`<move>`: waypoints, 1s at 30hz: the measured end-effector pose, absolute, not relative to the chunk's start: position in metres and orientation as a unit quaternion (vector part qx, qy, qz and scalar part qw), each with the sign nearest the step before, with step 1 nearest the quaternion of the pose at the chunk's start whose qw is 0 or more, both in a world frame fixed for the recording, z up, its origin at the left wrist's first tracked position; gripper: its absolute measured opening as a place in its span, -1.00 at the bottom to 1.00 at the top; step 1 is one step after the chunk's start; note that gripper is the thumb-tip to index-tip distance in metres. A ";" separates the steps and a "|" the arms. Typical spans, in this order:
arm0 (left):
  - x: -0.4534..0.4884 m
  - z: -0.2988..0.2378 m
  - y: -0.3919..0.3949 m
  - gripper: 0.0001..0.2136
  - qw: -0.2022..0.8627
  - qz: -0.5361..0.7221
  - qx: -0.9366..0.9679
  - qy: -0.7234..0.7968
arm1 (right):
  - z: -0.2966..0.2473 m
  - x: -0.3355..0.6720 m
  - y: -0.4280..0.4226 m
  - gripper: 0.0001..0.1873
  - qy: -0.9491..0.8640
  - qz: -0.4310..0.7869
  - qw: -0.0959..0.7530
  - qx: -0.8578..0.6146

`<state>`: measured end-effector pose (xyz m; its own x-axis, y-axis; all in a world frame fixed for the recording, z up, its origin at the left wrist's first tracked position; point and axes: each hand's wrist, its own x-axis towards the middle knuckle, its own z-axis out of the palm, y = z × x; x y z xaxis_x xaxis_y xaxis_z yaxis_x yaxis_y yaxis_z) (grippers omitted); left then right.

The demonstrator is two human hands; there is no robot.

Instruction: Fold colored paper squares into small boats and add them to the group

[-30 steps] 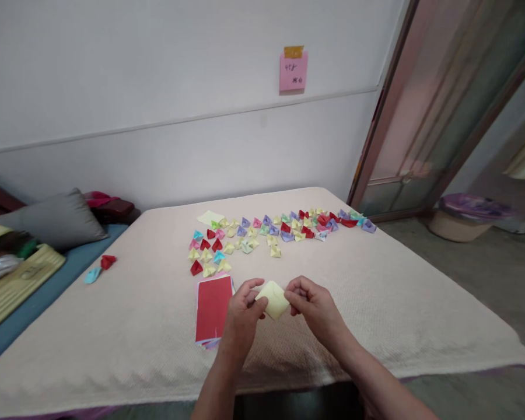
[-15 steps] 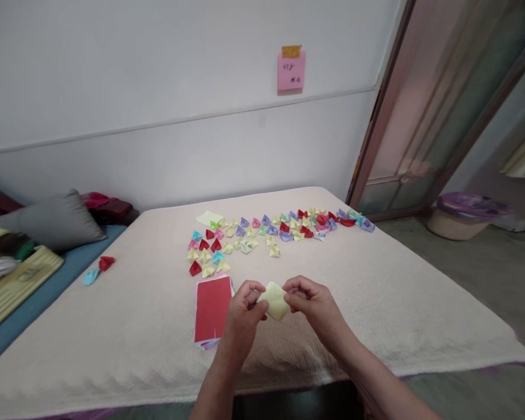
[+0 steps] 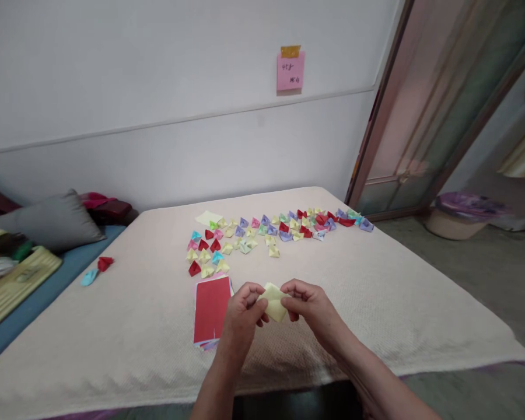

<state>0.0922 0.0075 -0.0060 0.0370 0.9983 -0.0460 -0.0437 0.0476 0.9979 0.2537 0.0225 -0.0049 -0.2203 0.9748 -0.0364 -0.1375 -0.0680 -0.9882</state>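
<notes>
A small folded piece of pale yellow paper (image 3: 276, 309) is held above the near part of the cloth-covered table (image 3: 149, 326). My left hand (image 3: 244, 309) pinches its left corner between thumb and fingers. On the opposite corner, my right hand (image 3: 308, 302) has a similar pinch. A crease runs across the paper between my thumbs, and its top edges stand apart. Beside my left hand lies a stack of coloured paper with a red sheet (image 3: 211, 309) on top, partly covered by that hand.
Several small folded paper boats (image 3: 284, 227) in many colours spread across the table's far half. A red folded piece (image 3: 105, 263) and a light blue one (image 3: 90, 277) lie at the left. A pale yellow sheet (image 3: 207, 217) rests at the back. A lined bin (image 3: 457, 216) stands right.
The yellow paper has gone from a flat diamond to a shape bent along a crease across its middle. My right hand has shifted slightly left, and both thumbs press nearer the centre.
</notes>
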 end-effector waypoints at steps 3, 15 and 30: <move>0.093 -0.005 0.006 -0.84 0.550 0.493 0.478 0.475 | -0.003 0.254 0.022 -0.93 -0.485 0.581 0.489 -0.433; 0.097 -0.009 0.001 -0.95 0.581 0.585 0.368 0.431 | 0.004 0.259 0.019 -0.78 -0.565 0.552 0.492 -0.366; 0.094 -0.015 0.009 -0.92 0.469 0.552 0.464 0.510 | 0.006 0.259 0.020 -0.88 -0.531 0.552 0.487 -0.420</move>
<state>0.0936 0.0091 -0.0150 -0.1294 0.9910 0.0329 -0.0450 -0.0390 0.9982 0.2593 0.0201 0.0060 -0.1732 0.9835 0.0527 -0.0907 0.0373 -0.9952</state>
